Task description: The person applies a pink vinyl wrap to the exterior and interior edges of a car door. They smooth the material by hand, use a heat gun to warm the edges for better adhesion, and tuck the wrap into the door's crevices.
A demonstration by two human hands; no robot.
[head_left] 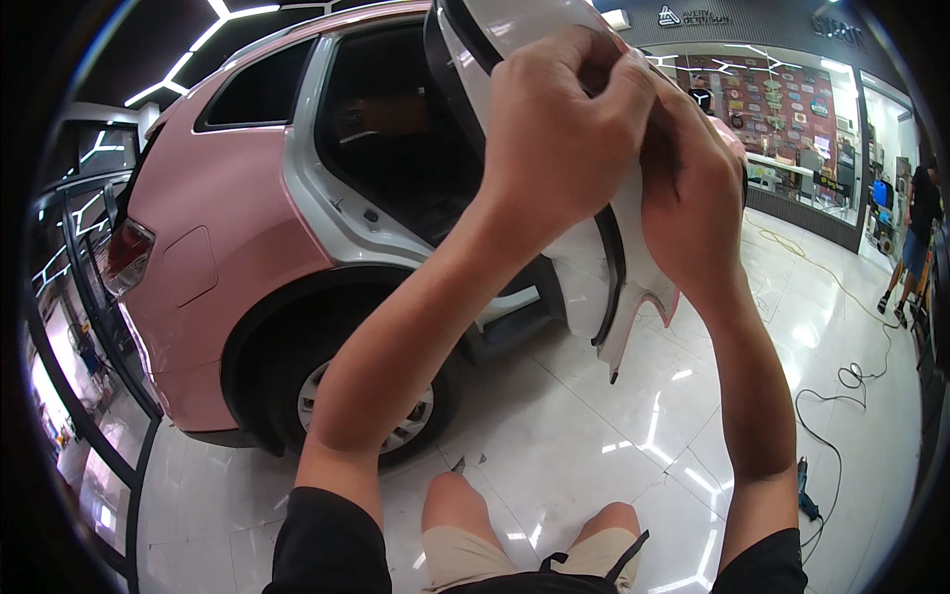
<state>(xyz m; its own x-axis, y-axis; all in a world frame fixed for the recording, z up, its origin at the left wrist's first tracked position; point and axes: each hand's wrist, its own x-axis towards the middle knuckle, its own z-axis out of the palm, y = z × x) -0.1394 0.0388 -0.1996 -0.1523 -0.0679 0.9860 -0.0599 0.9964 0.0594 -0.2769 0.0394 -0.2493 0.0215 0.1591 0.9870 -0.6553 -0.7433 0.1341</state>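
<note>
Head view, looking down past raised forearms at an open car door (594, 247). Left hand (564, 129) curled tight at the door's upper edge, fingers folded over and pinching something there, thumb pressed toward the right hand; hard to tell whether film or the panel itself is in the pinch. Right hand (693, 188) just beside the left and touching it, fingers bent against the door's outer face, gripping or pressing at the same edge; exactly what sits under them stays hidden. Door white on its inner side with a black seal, pink along its lower outer rim. Left of the door, a pink car (218, 228) with the dark cabin opening exposed and white showing around the door frame. Below and left of the door, the rear wheel (396, 416), with the tail lamp (124, 252) at the car's far left. Under the door, a glossy white tiled floor (594, 426). Right of the door, a cable (841, 376) snaking over the floor to a small tool (807, 495). Far right of the door, another person (915, 238) standing by a glass shopfront. Below the door, bare knees and beige shorts (475, 554).
</note>
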